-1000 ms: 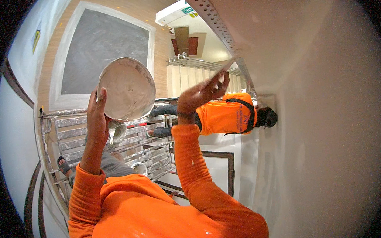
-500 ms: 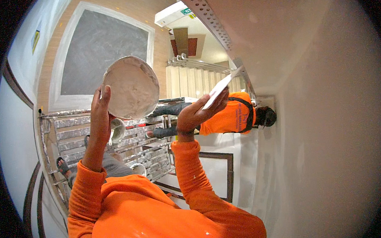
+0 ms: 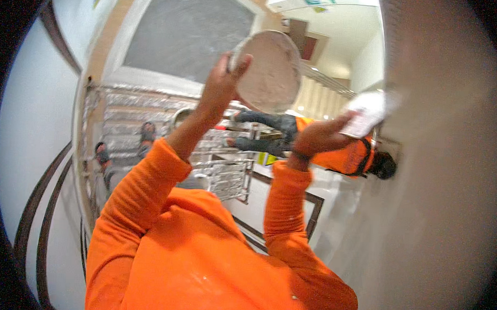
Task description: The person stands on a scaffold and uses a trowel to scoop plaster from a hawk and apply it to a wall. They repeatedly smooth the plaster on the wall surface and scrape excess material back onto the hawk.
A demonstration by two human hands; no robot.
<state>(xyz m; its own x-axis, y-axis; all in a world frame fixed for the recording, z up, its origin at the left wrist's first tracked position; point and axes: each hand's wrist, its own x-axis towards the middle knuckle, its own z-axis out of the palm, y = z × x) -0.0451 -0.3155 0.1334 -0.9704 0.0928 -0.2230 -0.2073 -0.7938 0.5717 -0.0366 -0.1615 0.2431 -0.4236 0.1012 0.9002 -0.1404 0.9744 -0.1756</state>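
Round tub: the tub (image 3: 268, 73) is held up ahead of the chest, left of the right hand and higher in the view; its mouth faces the camera and pale compound (image 3: 272, 67) covers the inside.
Left grip: the left hand (image 3: 218, 90) is closed on the tub's left side, thumb lying at the near rim; the other fingers are partly hidden behind it.
White flat blade: the blade (image 3: 367, 113) is in the right hand and blurred; its long axis seems to run from the palm up and rightward, away from the tub.
Right grip: the right hand (image 3: 324, 137) is closed around the blade's lower left end; exact finger placement is too smeared to read.
Tub to blade: apart, with a gap between them; the tub's mouth lies up and left from the blade.
Pale wall: the wall (image 3: 441, 180) fills the right side; the right hand is the nearer one, the blade's far end pointing toward it. Whether they touch cannot be told.
Beyond the hands: a co-worker (image 3: 345, 160) in orange, partly covered by the right hand, and a slatted platform (image 3: 134, 100) below.
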